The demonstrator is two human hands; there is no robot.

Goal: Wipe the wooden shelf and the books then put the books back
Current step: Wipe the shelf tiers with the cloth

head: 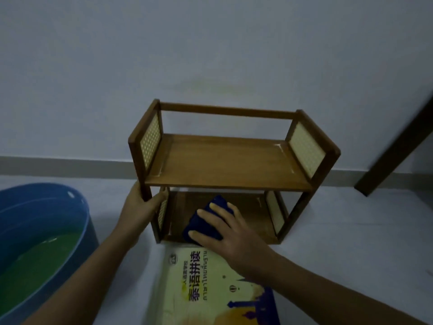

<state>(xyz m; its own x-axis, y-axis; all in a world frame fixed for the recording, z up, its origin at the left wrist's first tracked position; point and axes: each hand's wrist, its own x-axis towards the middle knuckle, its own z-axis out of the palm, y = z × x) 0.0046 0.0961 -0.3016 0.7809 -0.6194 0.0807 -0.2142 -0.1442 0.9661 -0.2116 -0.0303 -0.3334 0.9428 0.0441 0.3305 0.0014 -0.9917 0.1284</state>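
Pale floor (351, 231) and a plain wall are framing a small wooden shelf (225, 165), standing against the wall. Well left of the shelf, a blue basin (77, 207) is holding greenish water. The left hand (140, 207) is curling round the shelf's front left post. Inside the lower tier, the right hand (225, 231) is pressing a dark blue cloth (206, 221) down with spread, fairly straight fingers. Just before the shelf, a yellow book (206, 289) is lying flat on the floor.

Centre frame, the left hand (140, 205) grips the two-tier brown wooden shelf's (225, 165) front post while the right hand (225, 233) presses a dark blue cloth (208, 221) onto the lower tier; a yellow book (210, 289) lies below, a blue basin (42, 231) at lower left.
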